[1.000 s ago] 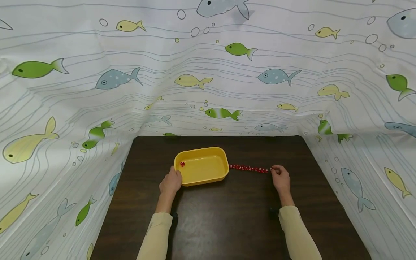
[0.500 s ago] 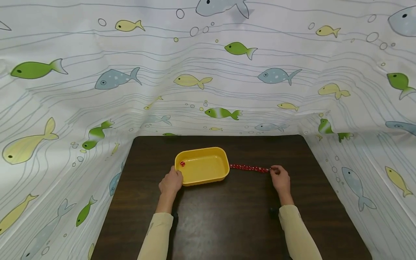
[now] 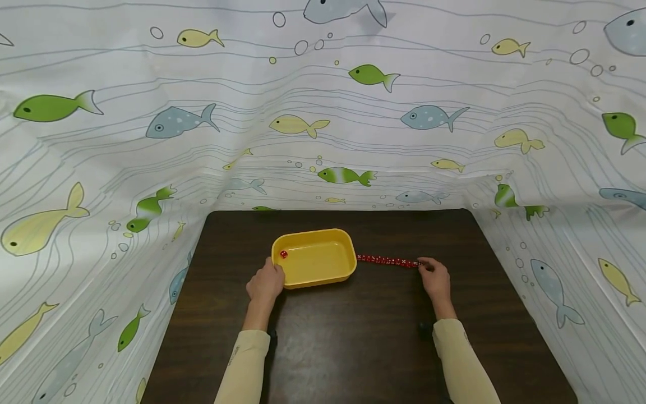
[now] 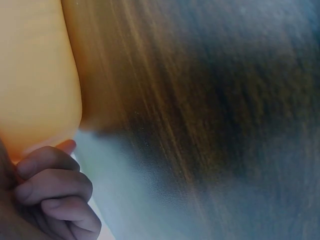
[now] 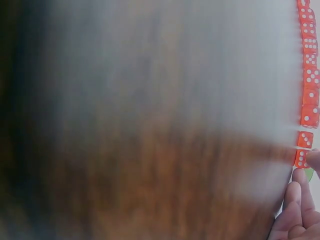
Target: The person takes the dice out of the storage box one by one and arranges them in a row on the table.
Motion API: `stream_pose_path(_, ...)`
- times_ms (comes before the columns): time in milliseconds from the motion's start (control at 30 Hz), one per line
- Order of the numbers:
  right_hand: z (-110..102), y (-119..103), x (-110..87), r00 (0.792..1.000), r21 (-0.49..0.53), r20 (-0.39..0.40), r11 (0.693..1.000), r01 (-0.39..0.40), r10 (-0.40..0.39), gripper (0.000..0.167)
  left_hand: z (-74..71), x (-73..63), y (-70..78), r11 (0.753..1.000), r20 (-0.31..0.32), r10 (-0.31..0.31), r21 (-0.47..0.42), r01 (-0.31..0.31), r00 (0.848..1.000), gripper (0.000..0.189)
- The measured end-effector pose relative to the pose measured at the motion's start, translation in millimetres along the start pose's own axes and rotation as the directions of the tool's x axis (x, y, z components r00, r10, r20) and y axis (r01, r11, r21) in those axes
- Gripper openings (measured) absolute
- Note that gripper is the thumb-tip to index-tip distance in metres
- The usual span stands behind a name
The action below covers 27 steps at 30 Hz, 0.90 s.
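Observation:
My left hand [image 3: 265, 281] grips the near left corner of a yellow plastic tray [image 3: 319, 268]. In the left wrist view its curled fingers [image 4: 60, 182] lie against the tray's wall [image 4: 40, 80]. A single red die [image 3: 284, 254] with white pips lies inside the tray at the left. From the tray's right side a row of several red dice [image 3: 386, 261] runs rightward on the table. At the row's right end my right hand [image 3: 437, 280] pinches a red die [image 5: 301, 158], close beside another die [image 5: 305, 139]. A small gap parts these two from the others.
Everything stands on a dark brown wooden table [image 3: 348, 336]. White cloth printed with fish [image 3: 343, 175] rises behind the table's far edge and along both sides.
My right hand has slid slightly left with the die, bringing it up to the row's end. The left hand and tray have hardly moved.

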State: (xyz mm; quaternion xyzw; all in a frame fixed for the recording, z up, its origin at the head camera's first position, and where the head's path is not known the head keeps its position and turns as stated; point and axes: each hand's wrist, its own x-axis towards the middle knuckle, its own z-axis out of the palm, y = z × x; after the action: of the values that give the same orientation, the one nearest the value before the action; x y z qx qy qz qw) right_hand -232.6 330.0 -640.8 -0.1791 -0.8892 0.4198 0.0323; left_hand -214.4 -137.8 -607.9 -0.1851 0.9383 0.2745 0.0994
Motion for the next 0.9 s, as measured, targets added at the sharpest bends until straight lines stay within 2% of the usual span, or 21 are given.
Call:
stream_pose_path(467,-2,-6,-1.5,1.000,0.054,0.001,0.998,0.029,-0.029,0.037,-0.5,0.8,0.5,1.000,-0.004,0.000,0.016,0.000,1.000,0.051)
stream_pose_path(633,-4,-21,1.0,0.998,0.050,0.022,0.997,0.060,-0.061,0.039,-0.9,1.1,0.1,1.000,0.003,0.004,0.019,-0.004,1.000,0.051)
stream_pose_path(900,5,-55,5.3,0.985,0.058,0.026,0.984,0.168,-0.170,0.038,-0.7,2.0,-1.4,1.000,0.002,0.011,0.029,-0.012,1.000,0.051)
